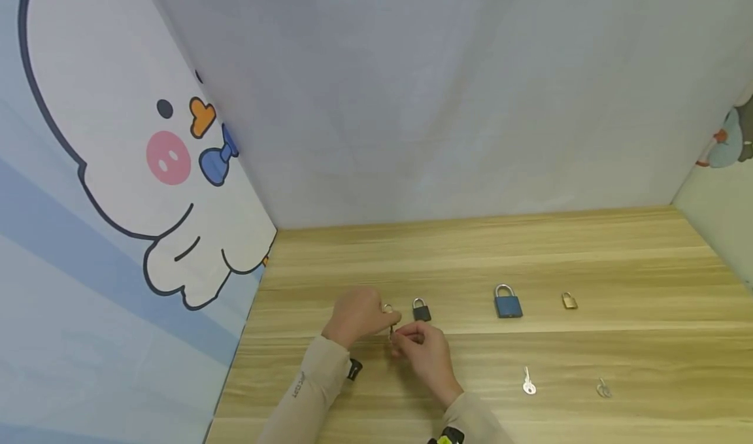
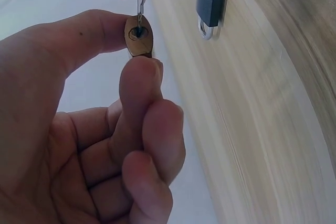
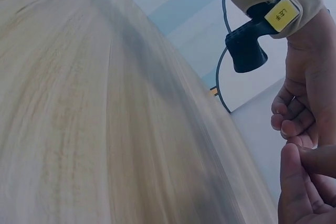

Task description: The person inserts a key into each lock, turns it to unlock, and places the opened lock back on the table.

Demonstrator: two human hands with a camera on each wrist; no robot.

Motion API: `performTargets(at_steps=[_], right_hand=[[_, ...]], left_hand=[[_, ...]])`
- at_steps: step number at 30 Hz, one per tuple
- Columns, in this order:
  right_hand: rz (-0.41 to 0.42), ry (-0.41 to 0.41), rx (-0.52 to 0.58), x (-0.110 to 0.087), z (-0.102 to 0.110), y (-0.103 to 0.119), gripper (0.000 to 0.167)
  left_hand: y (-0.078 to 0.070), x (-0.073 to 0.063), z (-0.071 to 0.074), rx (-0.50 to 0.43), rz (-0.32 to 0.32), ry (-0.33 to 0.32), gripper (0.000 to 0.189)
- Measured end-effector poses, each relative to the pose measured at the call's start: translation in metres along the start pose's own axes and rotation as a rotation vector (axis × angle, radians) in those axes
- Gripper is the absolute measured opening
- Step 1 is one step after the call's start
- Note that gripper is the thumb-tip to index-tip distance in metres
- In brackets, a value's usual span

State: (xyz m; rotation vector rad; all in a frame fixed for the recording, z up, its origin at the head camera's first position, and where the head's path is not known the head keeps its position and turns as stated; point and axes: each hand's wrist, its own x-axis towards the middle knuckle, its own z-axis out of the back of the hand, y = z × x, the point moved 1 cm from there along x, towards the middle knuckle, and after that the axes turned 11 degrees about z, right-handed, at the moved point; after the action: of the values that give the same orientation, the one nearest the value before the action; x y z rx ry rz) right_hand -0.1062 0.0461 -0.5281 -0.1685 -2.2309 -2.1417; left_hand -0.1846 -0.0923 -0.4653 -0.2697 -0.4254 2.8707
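Between thumb and index finger my left hand [image 1: 357,316] pinches a small brass padlock [image 2: 135,45], its keyhole end facing the left wrist camera. In the head view only the padlock's shackle shows clearly. My right hand [image 1: 428,356] pinches a thin silver key [image 2: 140,4]. The key's tip meets the keyhole; how deep it sits cannot be made out. Just right of the hands lies a black padlock [image 1: 421,312] with its shackle pointing away. The right wrist view shows both hands close together, with the padlock and key hidden by fingers.
Farther right on the wooden table [image 1: 353,254] lie a larger blue padlock [image 1: 508,305] and a small brass-coloured padlock [image 1: 569,301]. Nearer the front are a silver key [image 1: 529,382] and a smaller key with a ring [image 1: 603,388]. A grey curtain [image 1: 441,104] backs the table.
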Motion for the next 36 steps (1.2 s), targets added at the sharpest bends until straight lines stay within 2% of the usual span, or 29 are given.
performTargets(at_steps=[16,25,29,36], right_hand=[[-0.01,-0.115,-0.003,0.0017,-0.0024,0.0031,0.01],[-0.015,-0.204,0.054,0.0039,-0.0047,-0.0007,0.013],[-0.028,-0.204,0.091,0.004,-0.0056,0.0003,0.015],[-0.09,-0.137,0.077,-0.0002,-0.0086,-0.0037,0.023]], left_hand=[[-0.0076,0.0002,0.0009,-0.016,0.028,0.062,0.049],[-0.0101,0.0011,0.0003,-0.062,0.062,0.056,0.05],[-0.0093,0.0014,-0.0013,-0.071,0.085,0.055,0.05],[-0.0068,0.0006,0.0004,-0.047,0.121,0.059,0.047]])
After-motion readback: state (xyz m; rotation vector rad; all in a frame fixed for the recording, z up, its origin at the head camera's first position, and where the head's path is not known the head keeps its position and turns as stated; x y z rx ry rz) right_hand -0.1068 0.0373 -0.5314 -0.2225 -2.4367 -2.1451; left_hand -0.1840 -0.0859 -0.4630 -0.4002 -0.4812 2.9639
